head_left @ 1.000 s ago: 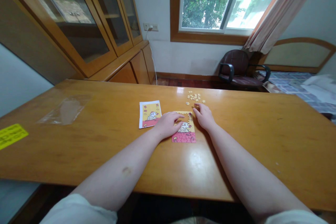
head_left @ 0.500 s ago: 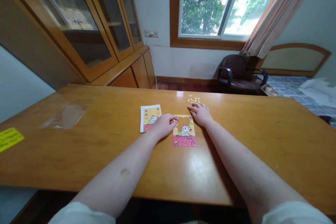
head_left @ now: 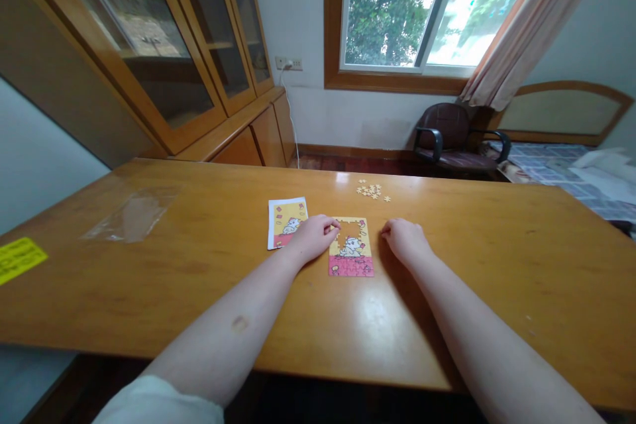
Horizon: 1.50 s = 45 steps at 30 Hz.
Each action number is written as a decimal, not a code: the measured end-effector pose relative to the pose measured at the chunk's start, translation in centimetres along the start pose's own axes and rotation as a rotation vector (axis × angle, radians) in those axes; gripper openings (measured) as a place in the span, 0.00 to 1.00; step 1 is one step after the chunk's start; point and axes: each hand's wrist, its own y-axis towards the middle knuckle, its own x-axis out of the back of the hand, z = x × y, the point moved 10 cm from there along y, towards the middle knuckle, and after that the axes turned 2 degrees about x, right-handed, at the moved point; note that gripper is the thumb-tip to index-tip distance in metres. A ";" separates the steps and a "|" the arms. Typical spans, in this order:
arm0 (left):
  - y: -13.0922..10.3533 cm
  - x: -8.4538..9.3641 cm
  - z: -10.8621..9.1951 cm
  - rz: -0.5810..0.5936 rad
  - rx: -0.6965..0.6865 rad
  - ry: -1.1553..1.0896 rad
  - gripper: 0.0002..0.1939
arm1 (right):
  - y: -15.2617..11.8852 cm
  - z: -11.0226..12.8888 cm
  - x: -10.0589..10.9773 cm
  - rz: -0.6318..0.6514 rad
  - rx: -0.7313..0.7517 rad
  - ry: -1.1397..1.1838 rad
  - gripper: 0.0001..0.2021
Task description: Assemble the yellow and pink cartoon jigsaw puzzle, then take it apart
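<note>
The jigsaw puzzle [head_left: 351,248] lies flat on the counter [head_left: 308,331], between the two hands, with a gap in its upper part that exposes bare wood. The left hand [head_left: 315,236] is palm down at the puzzle's upper left edge; its grip is loose, fingers bent and parted from the thumb, with nothing visible in it. The right hand [head_left: 405,235] is just right of the puzzle, apart from it, with fingers drawn together; whether its grip contains a piece cannot be told. Principal risk, in judgement: sideways pressure from the left fingers could spring the narrow border around the gap, which has no pieces inside to brace it. Secondary risk: the loose pieces [head_left: 368,192] lie near the far edge, where a careless sweep could scatter them or send some over. The left hand also covers part of the picture sheet [head_left: 288,222], which could hinder comparison. Orientation: the puzzle's long axis appears to run away from the person, pink band nearest, yellow end farthest, its printed animal upright to the person.
</note>
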 end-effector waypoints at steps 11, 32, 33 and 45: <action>0.0 -0.2 0.0 0.010 0.007 -0.003 0.14 | -2.1 1.2 -0.1 0.173 0.039 0.526 0.04; -0.2 -0.4 -1.0 0.040 -0.064 0.035 0.12 | -5.7 9.7 1.6 -0.007 0.713 0.189 0.11; -0.3 -0.5 -1.3 0.065 -0.085 0.037 0.11 | -6.1 10.2 1.4 0.021 0.742 0.183 0.12; -1.5 -2.4 -3.4 0.270 -0.285 0.086 0.14 | -6.1 10.4 0.6 0.074 0.721 0.098 0.14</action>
